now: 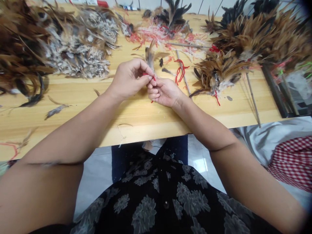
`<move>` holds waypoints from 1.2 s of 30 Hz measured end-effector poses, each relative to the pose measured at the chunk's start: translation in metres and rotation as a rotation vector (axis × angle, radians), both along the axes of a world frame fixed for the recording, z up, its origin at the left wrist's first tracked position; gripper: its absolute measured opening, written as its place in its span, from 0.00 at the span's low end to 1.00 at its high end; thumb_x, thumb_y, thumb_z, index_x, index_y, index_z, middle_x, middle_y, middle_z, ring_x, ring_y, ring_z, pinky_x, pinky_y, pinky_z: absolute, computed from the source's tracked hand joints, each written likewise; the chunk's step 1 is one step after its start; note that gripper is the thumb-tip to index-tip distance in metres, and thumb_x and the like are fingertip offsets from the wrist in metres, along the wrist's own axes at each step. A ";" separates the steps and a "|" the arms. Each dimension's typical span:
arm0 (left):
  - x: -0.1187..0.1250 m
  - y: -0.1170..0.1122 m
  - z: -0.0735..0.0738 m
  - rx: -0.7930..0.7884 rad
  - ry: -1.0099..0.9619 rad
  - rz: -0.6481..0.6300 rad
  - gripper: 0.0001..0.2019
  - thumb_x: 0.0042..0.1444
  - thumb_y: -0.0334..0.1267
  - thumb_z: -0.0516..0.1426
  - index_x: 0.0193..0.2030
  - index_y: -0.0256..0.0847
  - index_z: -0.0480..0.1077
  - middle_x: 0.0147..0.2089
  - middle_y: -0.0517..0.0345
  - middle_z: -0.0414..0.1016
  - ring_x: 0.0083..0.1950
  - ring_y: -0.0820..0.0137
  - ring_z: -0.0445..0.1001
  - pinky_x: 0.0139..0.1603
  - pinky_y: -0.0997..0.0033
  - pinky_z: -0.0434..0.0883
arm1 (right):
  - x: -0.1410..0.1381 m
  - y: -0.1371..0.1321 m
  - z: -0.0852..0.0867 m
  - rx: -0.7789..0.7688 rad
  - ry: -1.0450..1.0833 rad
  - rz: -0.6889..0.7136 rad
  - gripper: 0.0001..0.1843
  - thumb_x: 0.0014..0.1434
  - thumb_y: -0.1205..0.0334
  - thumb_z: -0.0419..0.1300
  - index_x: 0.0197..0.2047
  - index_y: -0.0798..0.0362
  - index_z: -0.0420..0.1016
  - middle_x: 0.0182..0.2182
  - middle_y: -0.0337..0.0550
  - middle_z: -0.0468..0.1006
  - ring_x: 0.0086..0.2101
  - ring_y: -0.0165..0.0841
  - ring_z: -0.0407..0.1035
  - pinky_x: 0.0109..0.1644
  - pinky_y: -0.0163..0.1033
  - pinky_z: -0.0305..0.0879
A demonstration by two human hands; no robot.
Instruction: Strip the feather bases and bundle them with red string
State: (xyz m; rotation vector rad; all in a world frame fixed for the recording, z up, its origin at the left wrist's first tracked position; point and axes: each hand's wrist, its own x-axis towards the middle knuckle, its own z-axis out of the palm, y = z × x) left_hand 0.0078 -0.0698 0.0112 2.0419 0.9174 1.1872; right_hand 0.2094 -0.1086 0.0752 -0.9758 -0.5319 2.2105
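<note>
Here we go, the left hand [130, 79] is closed into a tight pinch over the table, thumb and fingertips nipping a thin red cord [149, 75], and the right hand [164, 92] comes in from the other side, fingers curled in and gripping the same cord, with a short end poking out below them! Just above that pinch stands a small brown-and-grey feather [150, 57], its base lost behind the fingers, so exactly how it meets the cord is hard to make out. All this is over a pale pine-coloured wooden table [73, 110], with a heap of dark brown feathers [21, 48] and a mound of speckled grey feathers [78, 55] to the left, a bundle of ginger-and-black feathers [216, 73] to the right, and a thin wooden stick [186, 85] with a loop of red thread [179, 76] just beside the right hand. At the far edge a red-and-white strip of packaging [97, 3] is cut off, its print too small to read
</note>
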 end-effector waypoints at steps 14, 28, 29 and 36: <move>0.004 0.007 -0.008 0.279 0.112 0.204 0.08 0.81 0.55 0.65 0.54 0.58 0.80 0.53 0.50 0.88 0.63 0.49 0.88 0.71 0.45 0.86 | -0.006 -0.004 0.000 -0.046 0.001 -0.003 0.23 0.85 0.71 0.53 0.35 0.47 0.55 0.26 0.30 0.62 0.24 0.22 0.49 0.26 0.24 0.48; 0.008 0.011 -0.022 0.250 0.064 0.216 0.11 0.83 0.57 0.67 0.54 0.56 0.79 0.55 0.50 0.88 0.63 0.49 0.89 0.73 0.45 0.86 | -0.011 -0.004 -0.002 -0.045 0.005 -0.066 0.23 0.85 0.67 0.55 0.34 0.47 0.55 0.26 0.30 0.61 0.24 0.24 0.48 0.27 0.27 0.47; 0.009 0.010 -0.020 0.246 0.065 0.207 0.11 0.83 0.58 0.67 0.54 0.56 0.79 0.55 0.50 0.88 0.64 0.49 0.89 0.72 0.45 0.87 | -0.012 -0.004 -0.002 -0.044 0.009 -0.067 0.23 0.85 0.67 0.55 0.34 0.47 0.55 0.26 0.30 0.61 0.24 0.24 0.48 0.27 0.27 0.47; 0.010 0.009 -0.013 0.130 0.033 0.120 0.12 0.81 0.59 0.68 0.54 0.57 0.80 0.56 0.52 0.90 0.68 0.48 0.89 0.75 0.42 0.86 | -0.012 -0.005 -0.003 -0.049 0.039 -0.066 0.23 0.86 0.69 0.51 0.34 0.48 0.55 0.27 0.32 0.61 0.24 0.24 0.49 0.28 0.28 0.46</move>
